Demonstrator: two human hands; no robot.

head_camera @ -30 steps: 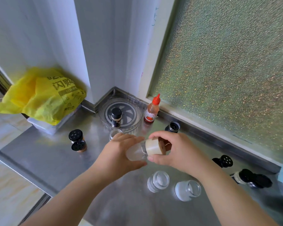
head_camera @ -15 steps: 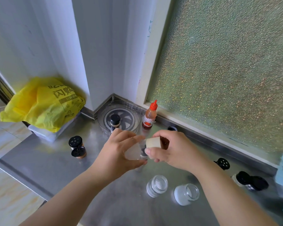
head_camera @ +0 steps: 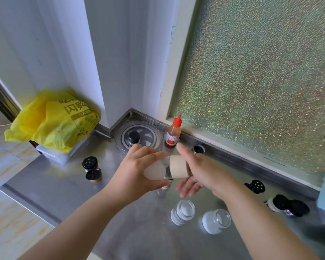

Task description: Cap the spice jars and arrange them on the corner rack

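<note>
Above the middle of the tabletop [head_camera: 64,186], the left hand [head_camera: 139,171] holds a frosted jar [head_camera: 155,171] on its side, fingers curled round the body so the mouth points right. A tan cap [head_camera: 178,168] sits on that mouth. The right hand [head_camera: 201,169] lies against the cap's far end with its fingers spread and straight rather than wrapped round it; it looks as though the palm is pressing or rolling the cap home while the left hand braces the jar against the push. Whether the cap is fully seated cannot be told.

In the far corner stands the round rack [head_camera: 139,136], with one black-capped jar [head_camera: 134,138] already on it, so the held jar probably goes there next. A red-topped bottle [head_camera: 174,131] stands just right of the rack against the window sill, likely parked out of the way.

Near the person, two open jars [head_camera: 182,212] of white powder stand side by side below the right forearm, within easy reach and waiting for caps. At the left, two black-lidded shakers [head_camera: 92,168] stand close together, capped but not yet on the rack. Along the right edge lie black lids [head_camera: 256,186] and more dark jars [head_camera: 287,205], some seemingly tipped over; their exact state is hard to read. A small dark jar [head_camera: 198,148] sits by the sill behind the right hand.

A yellow bag [head_camera: 53,121] rests over a box at the far left, apart from the work. By this judgement most of the task remains.
</note>
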